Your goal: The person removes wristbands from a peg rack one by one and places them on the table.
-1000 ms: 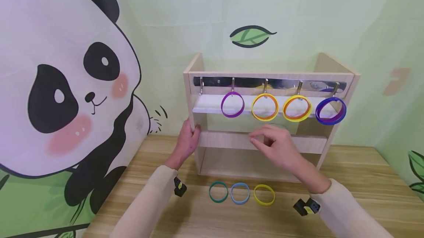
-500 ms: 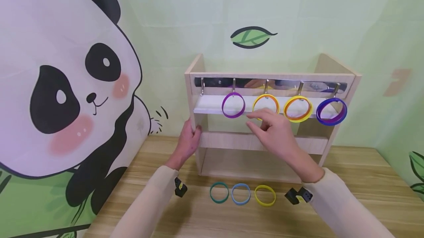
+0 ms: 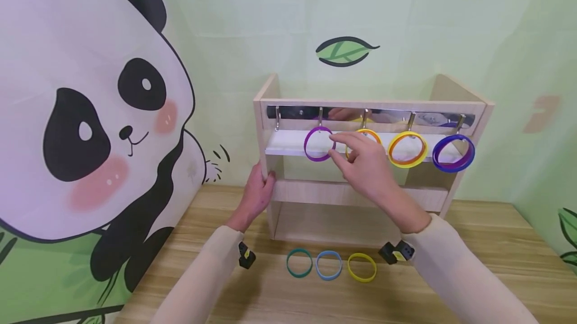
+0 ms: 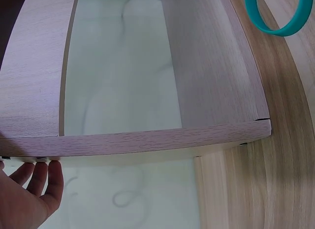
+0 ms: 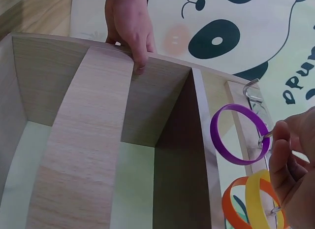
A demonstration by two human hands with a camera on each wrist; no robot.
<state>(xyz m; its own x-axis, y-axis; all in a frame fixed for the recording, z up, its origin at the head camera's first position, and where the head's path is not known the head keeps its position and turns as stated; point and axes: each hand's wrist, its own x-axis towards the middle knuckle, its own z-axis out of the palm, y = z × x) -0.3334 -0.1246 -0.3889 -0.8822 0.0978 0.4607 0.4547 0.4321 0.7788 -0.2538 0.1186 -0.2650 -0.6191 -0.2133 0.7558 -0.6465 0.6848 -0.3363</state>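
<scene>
My left hand [image 3: 256,191] grips the left side panel of a small wooden shelf [image 3: 360,193]. In the right wrist view, its thumb lies inside the panel's edge; the left wrist view shows fingertips against the outer face. My right hand [image 3: 367,164] is at the right edge of a purple wristband [image 3: 306,151], thumb and forefinger apart on either side of the band's rim. That wristband hangs from the second hook from the left. Behind the right hand, a yellow and orange wristband pair [image 5: 256,189] hangs from the middle hook, partly hidden.
A yellow and orange pair [image 3: 390,156] and a blue and purple pair [image 3: 472,156] hang farther right. The leftmost hook [image 3: 277,118] bears nothing. Green [image 3: 288,269], light blue [image 3: 329,278] and yellow wristbands [image 3: 362,280] lie on the table before the shelf.
My right hand has risen and moved left, from below the hanging wristbands to the purple one. The left hand keeps its grip on the shelf.
</scene>
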